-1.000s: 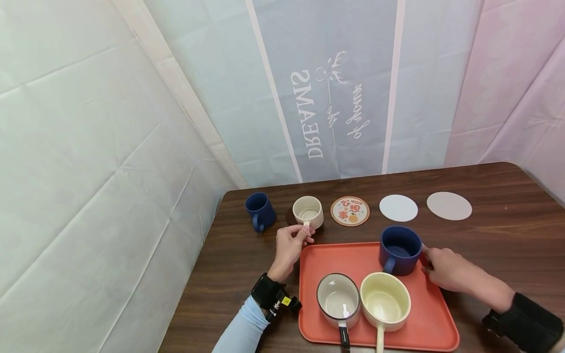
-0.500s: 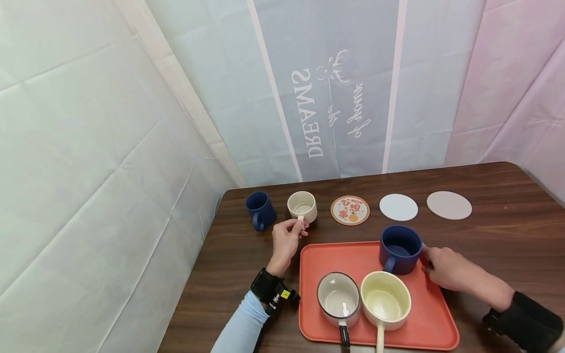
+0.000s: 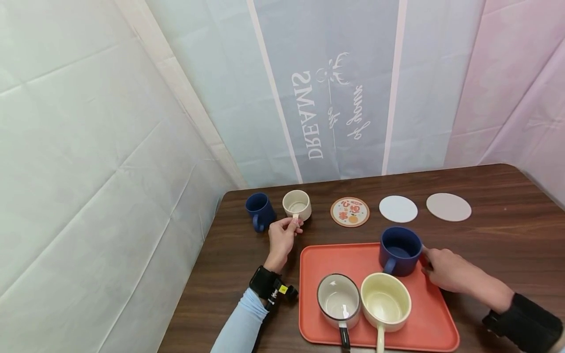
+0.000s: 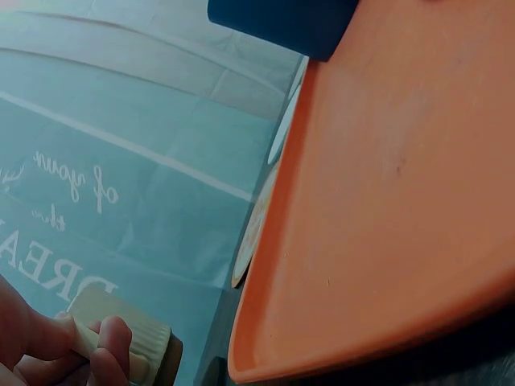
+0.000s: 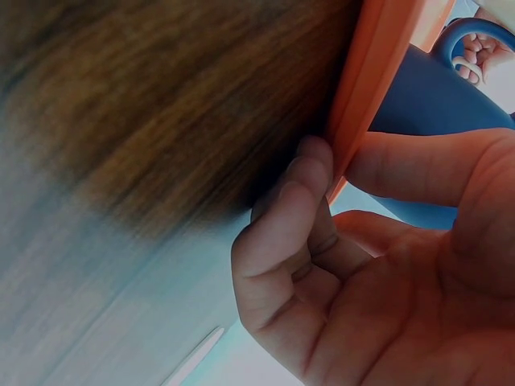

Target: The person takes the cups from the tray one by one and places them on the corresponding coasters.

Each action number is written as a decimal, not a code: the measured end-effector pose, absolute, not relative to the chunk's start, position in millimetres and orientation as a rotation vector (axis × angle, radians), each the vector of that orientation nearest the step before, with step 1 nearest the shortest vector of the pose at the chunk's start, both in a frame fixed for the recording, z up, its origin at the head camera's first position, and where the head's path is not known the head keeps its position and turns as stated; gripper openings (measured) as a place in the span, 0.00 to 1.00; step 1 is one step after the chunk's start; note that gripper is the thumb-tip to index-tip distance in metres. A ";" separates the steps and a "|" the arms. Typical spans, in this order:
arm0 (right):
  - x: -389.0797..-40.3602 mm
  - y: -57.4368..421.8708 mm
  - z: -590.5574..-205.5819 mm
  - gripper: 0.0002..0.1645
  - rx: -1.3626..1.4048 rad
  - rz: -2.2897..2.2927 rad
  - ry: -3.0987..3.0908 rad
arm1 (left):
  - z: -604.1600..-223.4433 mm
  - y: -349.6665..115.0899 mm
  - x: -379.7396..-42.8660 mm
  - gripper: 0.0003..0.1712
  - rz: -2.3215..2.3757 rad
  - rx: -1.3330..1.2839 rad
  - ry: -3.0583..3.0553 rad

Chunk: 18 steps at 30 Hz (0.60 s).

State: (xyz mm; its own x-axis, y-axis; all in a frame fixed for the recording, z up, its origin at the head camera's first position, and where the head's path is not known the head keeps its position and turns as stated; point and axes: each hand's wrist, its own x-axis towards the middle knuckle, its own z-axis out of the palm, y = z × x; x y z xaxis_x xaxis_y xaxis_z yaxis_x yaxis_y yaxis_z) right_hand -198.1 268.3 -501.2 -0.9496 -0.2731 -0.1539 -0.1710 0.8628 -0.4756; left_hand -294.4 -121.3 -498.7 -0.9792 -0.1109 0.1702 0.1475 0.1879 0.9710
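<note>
My left hand (image 3: 281,241) pinches the handle of a small cream cup (image 3: 296,203) near the table's back edge. In the left wrist view, thumb and fingers close on that handle, and a dark layer shows under the ribbed cup (image 4: 133,322). I cannot tell whether it is a coaster or the cup's base. At the right my right hand (image 3: 450,271) grips the orange-red tray (image 3: 337,257) by its right edge. The right wrist view shows the thumb at the rim and curled fingers outside it. A large blue mug (image 3: 408,262) stands on the tray beside that hand.
A smaller blue mug (image 3: 261,211) stands left of the cream cup. A patterned coaster (image 3: 350,212), a white disc (image 3: 398,208) and a beige disc (image 3: 449,206) line the back. A black-rimmed pot (image 3: 338,296) and a yellow pot (image 3: 385,300) share the tray.
The cream cup, held in my left hand, has moved left and slightly back, closer to the smaller blue mug. My right hand and the tray have stayed put.
</note>
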 end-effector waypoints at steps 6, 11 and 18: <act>-198.6 268.3 -501.7 0.17 -0.337 -0.691 2.815 | -499.2 -123.0 -298.1 0.10 -1.894 -0.024 -2.243; -199.0 269.3 -503.5 0.17 -0.351 -0.678 2.838 | -501.4 -123.2 -301.6 0.11 -1.886 -0.017 -2.244; -198.8 269.4 -504.3 0.18 -0.369 -0.684 2.843 | -505.2 -125.7 -304.4 0.10 -1.885 0.028 -2.255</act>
State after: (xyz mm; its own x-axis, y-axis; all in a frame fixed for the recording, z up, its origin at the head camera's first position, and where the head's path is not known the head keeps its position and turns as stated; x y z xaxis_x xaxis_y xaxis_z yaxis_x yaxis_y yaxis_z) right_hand -198.8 269.4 -504.3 -0.9501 -0.2841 -0.1286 -0.1947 0.8624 -0.4674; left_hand -304.4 -125.7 -505.2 -0.9794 -0.1434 0.1422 0.1146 0.1853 0.9760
